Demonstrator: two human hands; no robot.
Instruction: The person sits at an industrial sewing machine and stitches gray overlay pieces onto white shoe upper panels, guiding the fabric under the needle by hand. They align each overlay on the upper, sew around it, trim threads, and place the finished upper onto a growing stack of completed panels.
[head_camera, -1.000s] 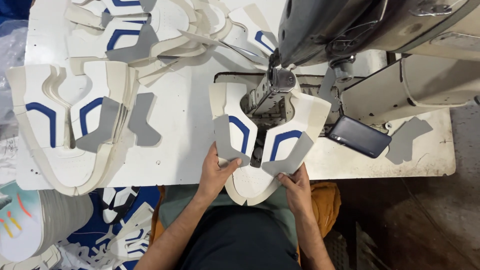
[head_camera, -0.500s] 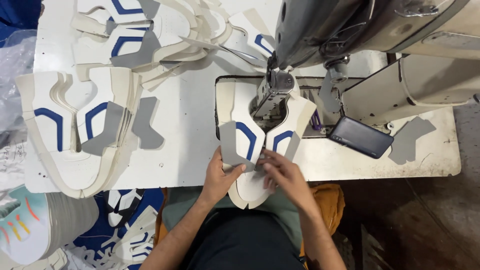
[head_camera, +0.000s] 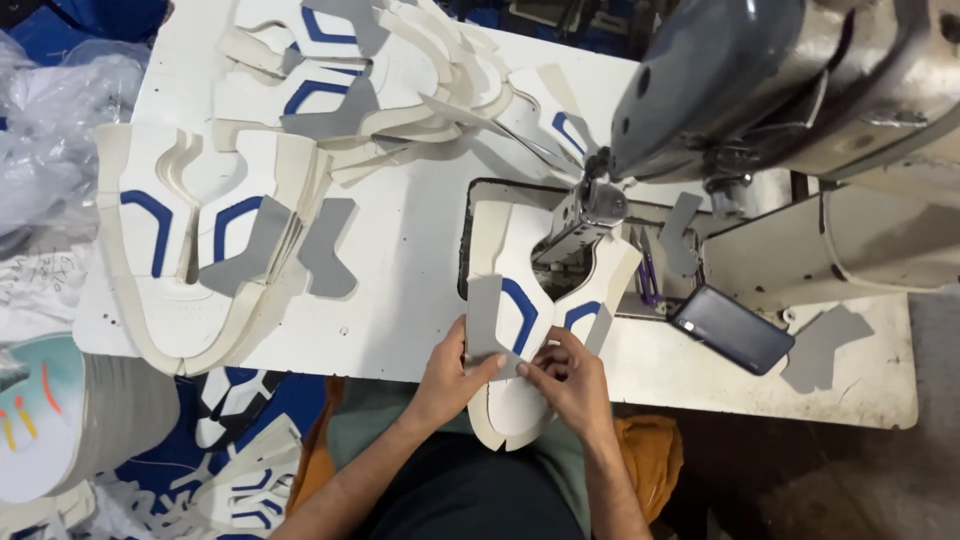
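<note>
Shoe upper (head_camera: 535, 300): cream-white, flat-cut, with blue stripes and a grey panel, lying on the white surface (head_camera: 400, 300) beneath the sewing machine (head_camera: 760, 90). Long axis running from the needle toward the person, rounded end hanging over the near edge. Pinched at its folded middle by left hand (head_camera: 452, 375) and right hand (head_camera: 570, 380), both grasping.
</note>
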